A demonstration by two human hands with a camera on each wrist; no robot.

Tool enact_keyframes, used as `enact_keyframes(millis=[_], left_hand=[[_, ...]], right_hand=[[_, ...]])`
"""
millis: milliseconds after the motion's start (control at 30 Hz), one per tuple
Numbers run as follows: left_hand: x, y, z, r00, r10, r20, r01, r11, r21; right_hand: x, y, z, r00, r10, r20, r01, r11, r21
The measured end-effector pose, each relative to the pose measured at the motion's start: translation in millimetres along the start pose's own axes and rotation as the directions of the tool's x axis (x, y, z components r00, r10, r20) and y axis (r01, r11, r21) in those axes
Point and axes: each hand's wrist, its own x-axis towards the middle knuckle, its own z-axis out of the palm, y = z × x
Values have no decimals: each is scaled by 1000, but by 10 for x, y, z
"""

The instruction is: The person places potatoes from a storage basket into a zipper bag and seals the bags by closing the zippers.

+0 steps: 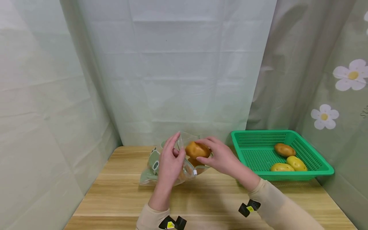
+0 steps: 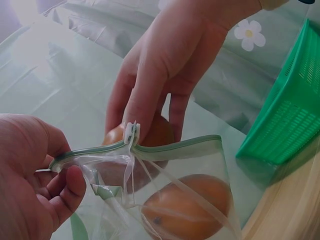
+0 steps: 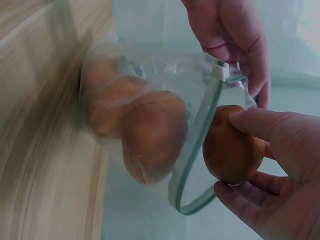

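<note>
My right hand holds a brown potato between thumb and fingers at the mouth of a clear zip bag. In the right wrist view that potato is just inside the green-edged opening. My left hand pinches the bag's rim, and the left wrist view has its thumb and fingers on the green zip edge. A white slider sits on this edge. Several brown potatoes lie inside the bag, blurred by the plastic.
To the right stands a green plastic basket with one brown potato and two yellow potatoes at its right side. The wooden table meets hanging cloth at the back and sides.
</note>
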Motion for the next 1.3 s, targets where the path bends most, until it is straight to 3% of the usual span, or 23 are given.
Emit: enact_keyframes(millis=[333, 600, 933, 1300], left_hand=[[0, -16, 6, 1000, 27, -10, -27, 1000, -6], [3, -4, 8, 1000, 23, -6, -23, 1000, -9], [7, 18, -8, 1000, 8, -1, -8, 1000, 2], [-27, 45, -36, 999, 35, -13, -35, 999, -5]], right_hand=[[70, 14, 164, 998, -20, -51, 14, 994, -108], [64, 27, 186, 998, -22, -58, 21, 999, -28], [-29, 55, 112, 991, -76, -113, 65, 993, -101], [-33, 70, 162, 996, -92, 21, 93, 993, -75]])
